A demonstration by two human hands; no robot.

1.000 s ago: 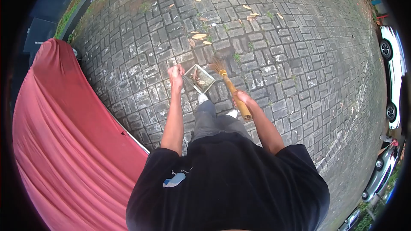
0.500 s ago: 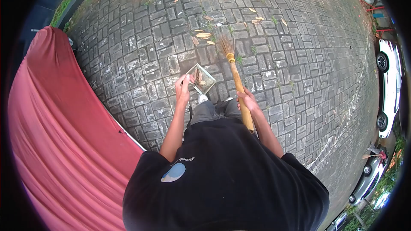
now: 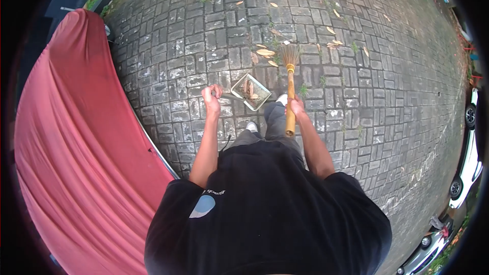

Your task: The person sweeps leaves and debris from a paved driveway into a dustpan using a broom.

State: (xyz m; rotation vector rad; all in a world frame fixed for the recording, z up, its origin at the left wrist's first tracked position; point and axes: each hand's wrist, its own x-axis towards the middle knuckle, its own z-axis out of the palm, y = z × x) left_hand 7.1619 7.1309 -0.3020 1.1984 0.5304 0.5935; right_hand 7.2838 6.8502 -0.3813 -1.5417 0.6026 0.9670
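The left hand point(image 3: 212, 101), fingers curled, holds a dustpan point(image 3: 261, 92). The right hand's point(image 3: 296, 106) fingers wrap a broom point(image 3: 291, 84). Level, the dustpan best holds leaves point(image 3: 248, 89).

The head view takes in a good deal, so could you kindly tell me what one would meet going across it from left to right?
Red cloth → left hand → dustpan → broom → white car.

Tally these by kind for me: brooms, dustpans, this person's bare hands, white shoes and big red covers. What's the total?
Broom: 1
Dustpan: 1
Bare hands: 2, left hand and right hand
White shoes: 2
Red cover: 1
Total: 7
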